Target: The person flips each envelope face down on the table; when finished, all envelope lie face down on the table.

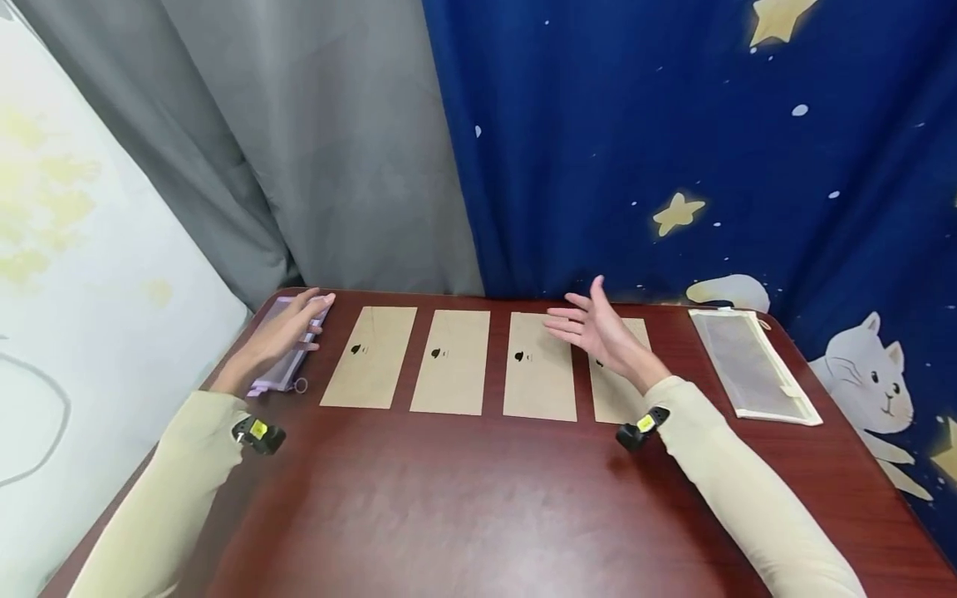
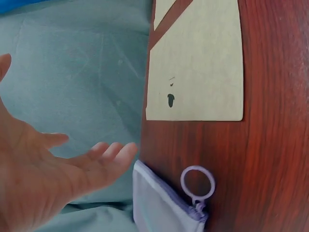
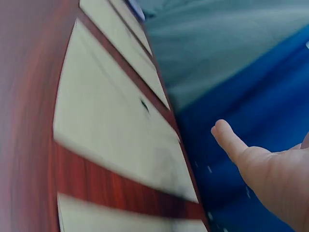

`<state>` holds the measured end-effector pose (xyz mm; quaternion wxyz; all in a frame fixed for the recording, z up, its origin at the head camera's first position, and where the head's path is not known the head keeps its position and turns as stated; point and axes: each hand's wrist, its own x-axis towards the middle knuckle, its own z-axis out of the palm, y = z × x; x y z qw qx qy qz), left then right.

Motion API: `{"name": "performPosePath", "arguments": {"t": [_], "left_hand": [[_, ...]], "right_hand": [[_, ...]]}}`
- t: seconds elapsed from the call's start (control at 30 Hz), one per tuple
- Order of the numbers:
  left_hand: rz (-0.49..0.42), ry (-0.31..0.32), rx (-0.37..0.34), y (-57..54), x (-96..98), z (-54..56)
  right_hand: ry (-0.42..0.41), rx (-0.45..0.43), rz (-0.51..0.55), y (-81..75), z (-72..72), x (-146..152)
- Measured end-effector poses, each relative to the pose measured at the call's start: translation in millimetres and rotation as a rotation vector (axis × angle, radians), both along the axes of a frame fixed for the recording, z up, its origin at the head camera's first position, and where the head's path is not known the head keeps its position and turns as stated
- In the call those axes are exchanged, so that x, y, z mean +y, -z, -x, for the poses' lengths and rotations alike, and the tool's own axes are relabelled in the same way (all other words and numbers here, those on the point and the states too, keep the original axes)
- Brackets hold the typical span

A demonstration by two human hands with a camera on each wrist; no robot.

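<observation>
Several thin kraft-covered notebooks, each with a small black hat print, lie in a row along the table's far side; one (image 1: 369,357) is leftmost, another (image 1: 538,365) sits right of the middle. My left hand (image 1: 282,334), fingers spread and holding nothing, hovers over a purple zip pouch (image 1: 278,371) at the row's left end. The left wrist view shows that pouch's ring pull (image 2: 198,182) below the fingers. Palm turned inward, my right hand (image 1: 604,334) is raised above the two right-hand notebooks and partly covers the rightmost one (image 1: 609,394). It is empty too.
A cream mesh zip pouch (image 1: 755,365) lies at the table's right end. Behind the reddish-brown table (image 1: 449,498) hang a grey curtain (image 1: 336,166) and a blue star-patterned curtain (image 1: 583,166). A white panel (image 1: 90,274) borders the left side.
</observation>
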<state>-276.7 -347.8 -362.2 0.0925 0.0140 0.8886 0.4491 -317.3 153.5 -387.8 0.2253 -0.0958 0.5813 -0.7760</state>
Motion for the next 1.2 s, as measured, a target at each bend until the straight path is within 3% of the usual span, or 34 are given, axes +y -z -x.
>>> {"name": "performPosePath", "arguments": {"t": [0.37, 0.53, 0.67, 0.9, 1.2], "left_hand": [[-0.017, -0.028, -0.039, 11.7, 22.6, 9.1], [0.071, -0.015, -0.062, 20.7, 29.9, 4.5], [0.131, -0.024, -0.081, 21.6, 35.7, 1.5], [0.255, -0.02, -0.089, 21.6, 44.4, -0.3], [0.131, -0.077, -0.166, 22.8, 51.1, 7.8]], "right_hand": [[-0.125, -0.237, 0.2, 9.8, -0.1, -78], [-0.159, -0.357, 0.242, 18.2, -3.3, -119], [-0.191, -0.437, 0.252, 20.3, -6.0, -149], [-0.155, -0.52, 0.23, 25.9, -3.3, -184], [-0.056, -0.607, 0.255, 22.7, -0.4, -201]]}}
